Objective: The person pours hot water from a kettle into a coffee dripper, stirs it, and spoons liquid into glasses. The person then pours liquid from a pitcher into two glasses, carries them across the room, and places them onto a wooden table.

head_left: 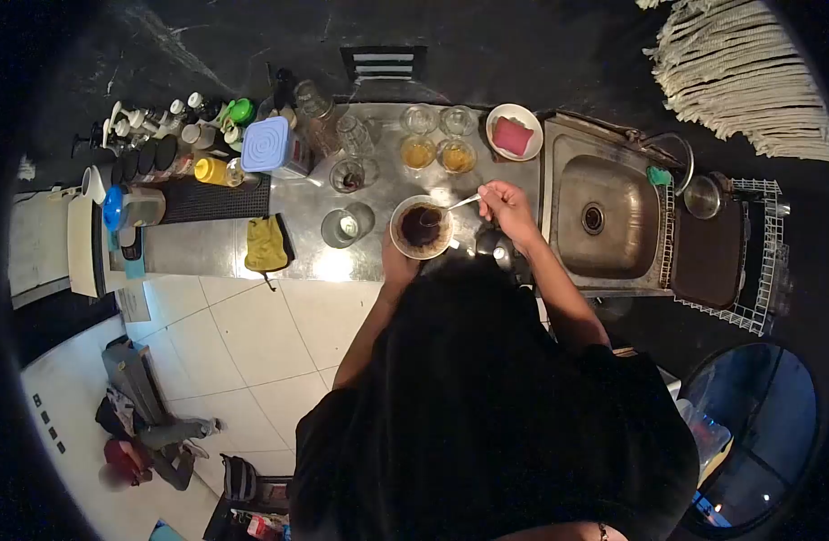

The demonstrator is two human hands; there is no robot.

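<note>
My left hand (399, 263) is closed on the near left side of a white bowl (398, 219), its fingers partly hidden beneath. Dark brown stuff (421, 226) fills the bowl's middle, with a paler brown ring around it; I cannot tell whether it is liquid or grounds. A metal spoon (463, 201) is pinched in my right hand (506, 209), its tip down in the dark contents. To the bowl's left stands a wide clear glass (347, 224). Beyond it are two glasses with yellowish-brown contents, one on the left (418, 153) and one on the right (457, 158).
A steel sink (604, 261) and wire rack (768, 270) lie to the right. A white dish (534, 123) holds a pink sponge (511, 137). On the left are a blue-lidded container (268, 147), a yellow cloth (265, 245) and several bottles. A person (135, 455) sits at lower left.
</note>
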